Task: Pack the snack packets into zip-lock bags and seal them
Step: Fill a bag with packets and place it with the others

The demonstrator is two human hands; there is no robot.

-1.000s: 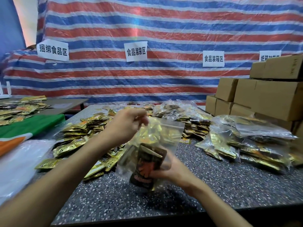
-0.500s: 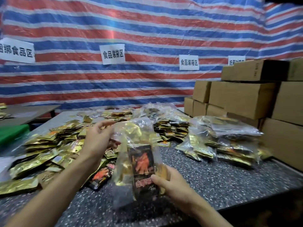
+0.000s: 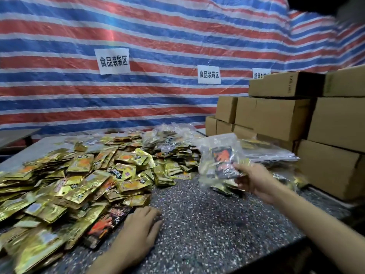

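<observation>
Holding a filled zip-lock bag (image 3: pixel 219 140) clear of the table (image 3: pixel 207 224) at 2 o'clock, right hand (image 3: pixel 254 178) has thumb and curled fingers pinched on the bag's lower right corner; low grip likely because the weight sits there and the film is limp. Bag is thin clear plastic, crinkled, with glare; inside, a black packet (image 3: pixel 224 162) with orange print faces the camera, gold ones behind it. Zip strip too blurred, can't tell if sealed. My read: finished bag, meant for the filled-bag stack (image 3: pixel 272 153) just behind it at 2–3 o'clock, beside the cardboard boxes (image 3: pixel 286 117) it presumably ends up in. Left hand (image 3: pixel 142 224) at 6 o'clock lies palm down on the table, fingers relaxed, gripping nothing, parked at the edge of the loose packet heap (image 3: pixel 79 180), a sensible spot for the next pick. Heap fills 8 to 11 o'clock: flat foil pouches, shiny gold, slippery-looking, overlapping like shingles; one black-and-orange pouch (image 3: pixel 106 224) just beside the left hand. Tabletop is dark, speckled, matte. Backdrop at 12 o'clock is striped tarp (image 3: pixel 138 26) with paper signs (image 3: pixel 114 61) stuck on
</observation>
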